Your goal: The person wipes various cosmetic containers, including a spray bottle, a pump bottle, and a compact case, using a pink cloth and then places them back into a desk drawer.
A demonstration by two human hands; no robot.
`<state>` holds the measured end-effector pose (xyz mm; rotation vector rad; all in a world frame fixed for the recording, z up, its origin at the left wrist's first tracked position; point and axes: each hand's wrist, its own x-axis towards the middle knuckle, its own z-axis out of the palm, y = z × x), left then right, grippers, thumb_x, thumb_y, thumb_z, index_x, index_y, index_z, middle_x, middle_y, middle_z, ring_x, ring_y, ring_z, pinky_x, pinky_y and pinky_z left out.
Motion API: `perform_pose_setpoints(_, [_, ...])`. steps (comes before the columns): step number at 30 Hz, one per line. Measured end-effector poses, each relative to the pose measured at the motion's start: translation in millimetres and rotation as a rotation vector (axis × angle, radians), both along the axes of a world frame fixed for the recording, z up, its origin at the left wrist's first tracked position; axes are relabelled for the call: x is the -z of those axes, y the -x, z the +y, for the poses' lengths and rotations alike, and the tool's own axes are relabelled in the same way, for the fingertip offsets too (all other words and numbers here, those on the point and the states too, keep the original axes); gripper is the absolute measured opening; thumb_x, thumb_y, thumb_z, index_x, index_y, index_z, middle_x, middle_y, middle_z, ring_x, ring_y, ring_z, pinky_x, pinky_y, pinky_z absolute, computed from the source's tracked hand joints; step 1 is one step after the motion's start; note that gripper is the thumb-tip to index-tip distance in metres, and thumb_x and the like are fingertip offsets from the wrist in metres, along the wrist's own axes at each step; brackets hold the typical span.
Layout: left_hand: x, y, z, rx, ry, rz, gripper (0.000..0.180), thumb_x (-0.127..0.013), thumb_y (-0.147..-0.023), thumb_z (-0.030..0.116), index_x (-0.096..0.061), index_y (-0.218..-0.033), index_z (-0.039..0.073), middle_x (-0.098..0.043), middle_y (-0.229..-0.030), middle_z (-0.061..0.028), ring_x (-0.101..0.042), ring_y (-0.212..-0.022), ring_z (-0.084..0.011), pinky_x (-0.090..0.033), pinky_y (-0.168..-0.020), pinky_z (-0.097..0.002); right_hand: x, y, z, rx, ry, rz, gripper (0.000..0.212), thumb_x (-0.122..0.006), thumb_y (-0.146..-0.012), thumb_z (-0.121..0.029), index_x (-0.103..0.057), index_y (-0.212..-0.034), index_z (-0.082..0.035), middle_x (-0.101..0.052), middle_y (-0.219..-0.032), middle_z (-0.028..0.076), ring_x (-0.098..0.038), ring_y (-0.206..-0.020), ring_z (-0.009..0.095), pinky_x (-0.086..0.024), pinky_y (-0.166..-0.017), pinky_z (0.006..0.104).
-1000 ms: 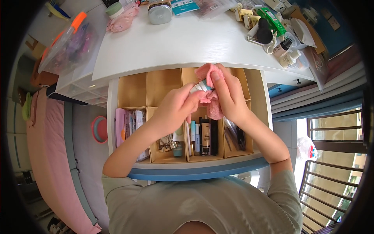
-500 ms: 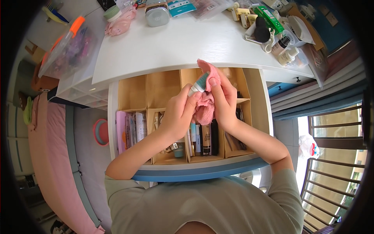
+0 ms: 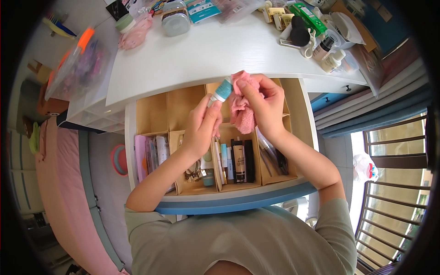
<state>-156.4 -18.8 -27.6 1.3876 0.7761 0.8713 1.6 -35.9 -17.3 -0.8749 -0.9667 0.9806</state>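
From the head camera: one small white tube with a teal cap (image 3: 221, 91) is pinched in the left hand (image 3: 201, 128); one crumpled pink cloth (image 3: 242, 103), gripped by the right hand (image 3: 263, 107), touches its cap above the open compartmented wooden drawer (image 3: 151, 114).

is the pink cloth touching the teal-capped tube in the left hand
Touching. The head view shows the pink cloth, held in the right hand, pressed against the tube that the left hand holds.
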Motion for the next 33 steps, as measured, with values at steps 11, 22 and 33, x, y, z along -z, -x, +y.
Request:
perform_pose_setpoints(11, [8,-60,15,0.246,-0.512,0.811,0.028,-0.048,-0.091,0.033,-0.051,-0.088,0.005,-0.054,-0.058,-0.0114,-0.053,-0.053,-0.0293,-0.038,-0.050,-0.0393,27,-94,-19,-0.188,0.494,-0.052,0.027,-0.055,-0.091,-0.025,-0.060,-0.092,0.002,-0.058,-0.075,0.002,-0.056,-0.062,0.007,-0.045,-0.058,0.0202])
perform_pose_setpoints(22, [59,-103,36,0.198,-0.729,0.876,0.022,-0.056,-0.085,0.030,-0.060,-0.092,0.010,-0.060,-0.077,-0.0085,-0.058,-0.077,-0.0263,-0.045,-0.061,-0.0385,47,-129,-23,-0.289,0.723,-0.532,0.041,-0.050,-0.092,-0.038,-0.055,-0.078,-0.001,-0.055,-0.064,0.002,-0.055,-0.058,0.009,-0.044,-0.056,0.0237])
perform_pose_setpoints(33, [77,-118,41,0.151,-1.164,0.869,0.020,-0.071,-0.067,0.015,-0.065,-0.084,0.005,-0.052,-0.088,-0.0033,-0.047,-0.092,-0.0214,-0.043,-0.078,-0.0336,50,-128,-22,-0.205,0.780,-0.666,0.040,-0.045,-0.090,-0.032,-0.061,-0.077,0.003,-0.063,-0.066,0.012,-0.065,-0.063,0.021,-0.049,-0.064,0.0311])
